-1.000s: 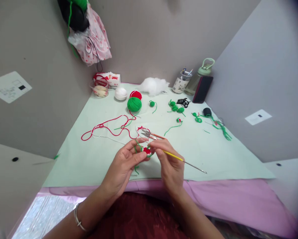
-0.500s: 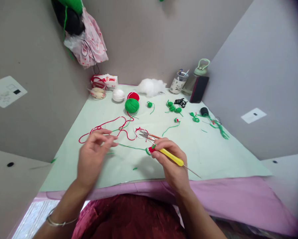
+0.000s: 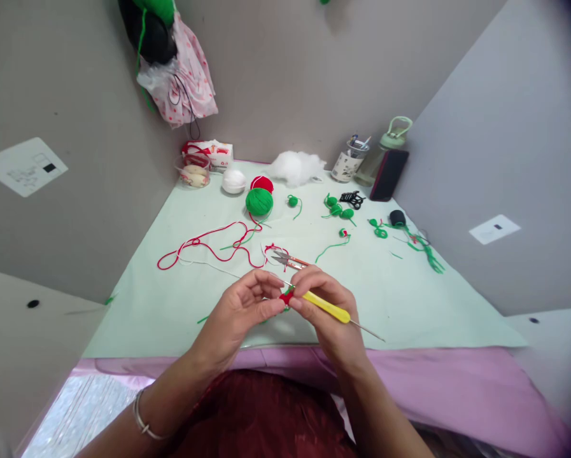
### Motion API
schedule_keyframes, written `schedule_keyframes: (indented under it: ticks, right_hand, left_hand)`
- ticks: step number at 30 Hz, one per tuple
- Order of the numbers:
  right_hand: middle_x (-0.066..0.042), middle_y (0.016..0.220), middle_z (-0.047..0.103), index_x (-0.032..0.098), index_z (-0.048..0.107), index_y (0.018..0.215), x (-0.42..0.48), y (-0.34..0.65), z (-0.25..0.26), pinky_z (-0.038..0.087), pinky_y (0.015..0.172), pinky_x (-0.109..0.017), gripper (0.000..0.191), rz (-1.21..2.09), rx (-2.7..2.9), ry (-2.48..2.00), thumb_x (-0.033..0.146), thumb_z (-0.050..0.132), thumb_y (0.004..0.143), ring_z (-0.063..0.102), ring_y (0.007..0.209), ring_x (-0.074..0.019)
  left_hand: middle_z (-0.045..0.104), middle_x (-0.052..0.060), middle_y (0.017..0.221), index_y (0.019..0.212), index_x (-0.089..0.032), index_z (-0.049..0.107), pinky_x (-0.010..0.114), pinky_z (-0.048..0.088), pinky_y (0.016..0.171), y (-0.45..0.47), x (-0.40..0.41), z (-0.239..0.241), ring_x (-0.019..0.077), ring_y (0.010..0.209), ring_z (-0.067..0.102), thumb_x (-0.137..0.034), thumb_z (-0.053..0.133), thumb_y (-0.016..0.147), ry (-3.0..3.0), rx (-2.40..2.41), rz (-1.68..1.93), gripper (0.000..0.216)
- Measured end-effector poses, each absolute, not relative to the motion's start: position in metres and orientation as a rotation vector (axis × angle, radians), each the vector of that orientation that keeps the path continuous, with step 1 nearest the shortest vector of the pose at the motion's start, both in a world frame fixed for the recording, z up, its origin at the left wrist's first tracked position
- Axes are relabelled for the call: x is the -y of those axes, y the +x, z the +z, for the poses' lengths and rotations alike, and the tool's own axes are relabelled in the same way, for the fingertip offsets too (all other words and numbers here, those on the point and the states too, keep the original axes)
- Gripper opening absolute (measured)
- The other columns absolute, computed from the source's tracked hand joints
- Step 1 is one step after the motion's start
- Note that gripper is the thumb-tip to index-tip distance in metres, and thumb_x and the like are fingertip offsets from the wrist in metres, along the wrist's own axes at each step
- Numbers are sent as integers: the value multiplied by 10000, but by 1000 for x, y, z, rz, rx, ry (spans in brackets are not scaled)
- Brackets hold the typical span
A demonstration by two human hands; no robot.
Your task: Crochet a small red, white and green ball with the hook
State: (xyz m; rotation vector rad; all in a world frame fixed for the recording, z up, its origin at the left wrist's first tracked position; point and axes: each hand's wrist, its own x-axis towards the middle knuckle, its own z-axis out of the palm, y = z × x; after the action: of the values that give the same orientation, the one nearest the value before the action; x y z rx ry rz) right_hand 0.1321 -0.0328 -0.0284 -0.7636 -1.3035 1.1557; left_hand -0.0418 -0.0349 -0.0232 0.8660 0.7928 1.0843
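My left hand [image 3: 240, 310] pinches a small red and green crochet piece [image 3: 286, 297] just above the near part of the pale green mat [image 3: 400, 286]. My right hand [image 3: 324, 312] grips a yellow-handled crochet hook [image 3: 327, 308], its metal end sticking out to the right. The two hands meet at the crochet piece. Small thread snips [image 3: 286, 258] lie on the mat just beyond my fingers. Loose red yarn [image 3: 204, 245] trails across the mat to the left.
A green yarn ball [image 3: 259, 201], a red yarn ball [image 3: 262, 184] and a white ball [image 3: 233, 180] sit mid-mat. White stuffing [image 3: 295, 166], a pen cup [image 3: 349, 163], a water bottle [image 3: 385, 149] and a black spool [image 3: 396, 217] stand toward the back right. Small green crochet pieces [image 3: 337, 208] are scattered about.
My left hand, which had swung out to the left half a second ago, has come back to the crochet piece and taken hold of it. The right hand kept the hook.
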Motion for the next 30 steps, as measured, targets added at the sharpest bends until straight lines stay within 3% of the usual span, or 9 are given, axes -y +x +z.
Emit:
schedule_keyframes:
  ticks: [8, 14, 21, 25, 30]
  right_hand:
    - [3, 902, 681, 267, 774, 873, 30, 139, -21, 500, 792, -282, 118, 1208, 1307, -766, 168, 836, 877, 636, 881, -152]
    - [7, 854, 711, 259, 791, 863, 25, 152, -11, 490, 792, -295, 133, 1252, 1471, -759, 141, 851, 858, 643, 837, -150]
    - [11, 834, 731, 247, 776, 796, 24, 144, -25, 492, 681, -256, 161, 1451, 1196, -718, 155, 908, 787, 651, 751, -127]
    - [18, 754, 705, 220, 725, 743, 23, 136, -25, 426, 547, -223, 232, 1660, 957, -651, 229, 956, 720, 583, 594, -97]
    - [21, 722, 687, 207, 672, 722, 21, 131, -24, 433, 562, -229, 319, 1654, 894, -679, 292, 977, 683, 556, 579, -95]
  left_hand:
    - [741, 6, 923, 911, -236, 835, 259, 470, 865, -47, 27, -16, 147, 904, 624, -350, 845, 870, 937, -792, 1017, 121]
    - [720, -11, 773, 800, -200, 788, 259, 459, 729, -47, 13, -19, 130, 738, 618, -262, 937, 724, 885, -725, 788, 178]
    - [684, -18, 734, 756, -179, 750, 268, 466, 728, -46, 12, -19, 127, 697, 609, -348, 974, 677, 848, -729, 823, 291]
    - [668, -17, 733, 756, -182, 737, 257, 441, 711, -58, 7, -18, 126, 709, 584, -372, 946, 738, 966, -760, 853, 282]
    - [662, -10, 818, 801, -188, 711, 256, 451, 771, -61, 9, -14, 133, 793, 595, -315, 873, 839, 1037, -772, 957, 209]
